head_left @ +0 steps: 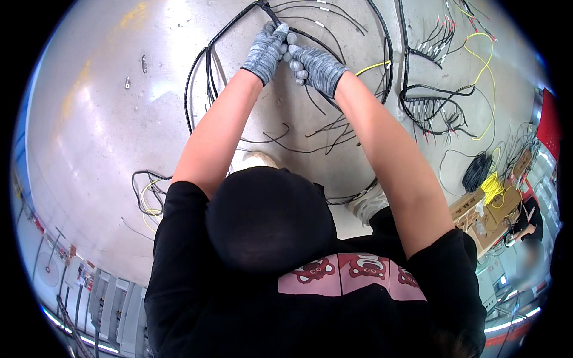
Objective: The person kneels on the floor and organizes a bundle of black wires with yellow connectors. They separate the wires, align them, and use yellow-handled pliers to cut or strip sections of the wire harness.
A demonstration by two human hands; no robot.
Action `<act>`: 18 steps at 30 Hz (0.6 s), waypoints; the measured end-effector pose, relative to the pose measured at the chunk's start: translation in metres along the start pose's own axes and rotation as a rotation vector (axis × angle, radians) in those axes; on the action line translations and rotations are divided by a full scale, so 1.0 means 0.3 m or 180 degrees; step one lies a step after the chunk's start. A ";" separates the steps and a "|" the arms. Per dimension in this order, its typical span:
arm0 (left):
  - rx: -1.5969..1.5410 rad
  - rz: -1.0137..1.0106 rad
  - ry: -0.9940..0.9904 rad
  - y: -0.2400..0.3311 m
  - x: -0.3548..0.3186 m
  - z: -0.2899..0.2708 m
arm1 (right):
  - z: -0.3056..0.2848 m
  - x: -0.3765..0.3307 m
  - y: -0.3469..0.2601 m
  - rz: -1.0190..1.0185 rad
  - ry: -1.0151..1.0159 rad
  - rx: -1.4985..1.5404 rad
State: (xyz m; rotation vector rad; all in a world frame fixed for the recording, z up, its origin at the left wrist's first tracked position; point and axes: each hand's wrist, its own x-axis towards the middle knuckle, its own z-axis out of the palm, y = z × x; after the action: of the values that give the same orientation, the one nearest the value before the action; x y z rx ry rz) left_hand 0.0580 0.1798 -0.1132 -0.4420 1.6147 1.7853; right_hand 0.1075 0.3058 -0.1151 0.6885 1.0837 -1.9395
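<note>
A black cable harness (230,25) lies on the light floor in front of me, its wrapped trunk branching at the top of the view. My left hand (266,53), in a grey knit glove, is closed on the harness just below that branching point. My right hand (317,67), gloved alike, has its fingers bent and pressed together beside the left fingertips. Whatever is between both sets of fingertips is hidden by the gloves. Thin black wires with white marker sleeves (322,9) fan out above the hands. A yellow wire (373,67) runs off to the right of my right hand.
More black harness (404,59) with red-tipped wire ends lies to the right. Beyond it are a black cable coil (477,172), a yellow coil (492,188) and cardboard boxes (501,212); another person (531,221) is there. Loose wires (146,194) lie at the left.
</note>
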 end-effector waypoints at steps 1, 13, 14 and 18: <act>-0.0155 -0.0002 0.0041 -0.001 0.004 0.010 | -0.005 -0.004 -0.010 0.0033 0.0036 -0.0318; -0.0585 0.0175 -0.0026 -0.026 0.050 0.016 | -0.368 -0.439 0.066 -0.0592 0.1701 -0.2679; -0.0529 0.0193 0.0071 -0.019 0.038 0.015 | -0.346 -0.512 0.052 -0.0102 0.1667 -0.2996; -0.0424 0.0183 -0.0063 -0.036 0.062 -0.010 | -0.512 -0.637 0.261 0.0879 0.0668 -0.4656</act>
State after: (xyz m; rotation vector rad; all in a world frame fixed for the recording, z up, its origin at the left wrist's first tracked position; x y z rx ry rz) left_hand 0.0515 0.1817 -0.1338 -0.4413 1.5143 1.9420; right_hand 0.2878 0.4861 -0.0799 0.1475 1.9729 -0.4771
